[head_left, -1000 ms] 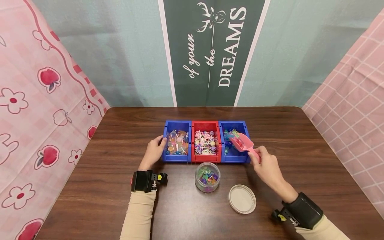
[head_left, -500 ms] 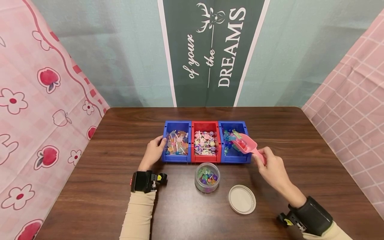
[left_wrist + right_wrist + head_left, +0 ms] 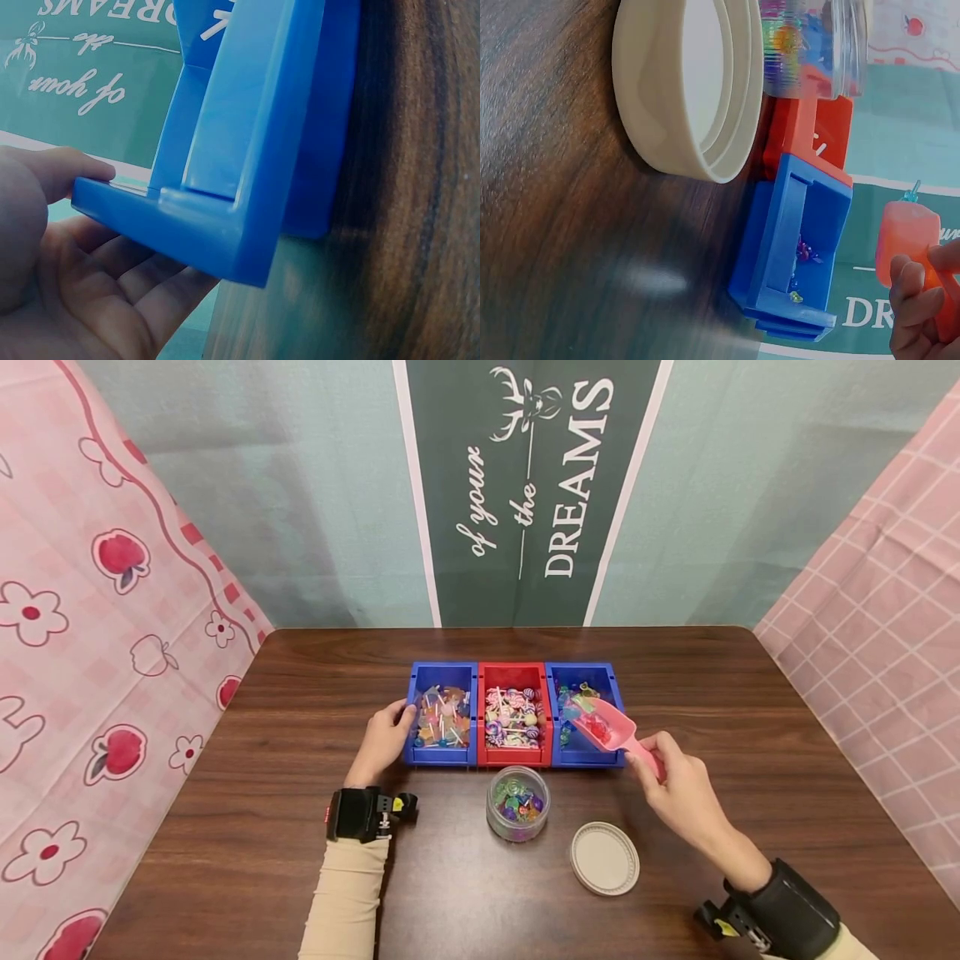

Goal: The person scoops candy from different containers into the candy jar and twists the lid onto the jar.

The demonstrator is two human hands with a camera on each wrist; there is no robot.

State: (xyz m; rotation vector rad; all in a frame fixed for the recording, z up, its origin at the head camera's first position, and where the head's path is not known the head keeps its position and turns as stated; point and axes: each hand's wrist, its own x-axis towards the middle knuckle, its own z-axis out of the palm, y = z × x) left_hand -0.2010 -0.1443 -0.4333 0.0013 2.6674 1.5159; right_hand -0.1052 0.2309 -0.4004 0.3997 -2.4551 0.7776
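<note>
My left hand (image 3: pixel 384 739) holds the left wall of the left blue bin (image 3: pixel 442 758). In the left wrist view the thumb lies on the rim of the blue bin (image 3: pixel 172 232), with fingers curled below it outside. A pink scoop (image 3: pixel 624 732), gripped by its handle in my right hand (image 3: pixel 686 789), is raised over the right blue bin (image 3: pixel 588 760). Red and greenish-blue translucent candy-like pieces sit in the scoop. A few pieces show inside that blue bin (image 3: pixel 780 262) in the right wrist view. The red bin (image 3: pixel 514 757) between holds small lollipops.
In front of the bins stands an uncovered clear jar (image 3: pixel 517 833), partly filled with colourful pieces. Its cream-coloured lid (image 3: pixel 604 858) lies to the jar's right on the dark wooden table (image 3: pixel 247 860). A green printed cloth (image 3: pixel 517 602) hangs behind.
My right hand has shifted slightly right and toward me. The scoop has tilted a little and stays over the right blue bin. My left hand has not moved.
</note>
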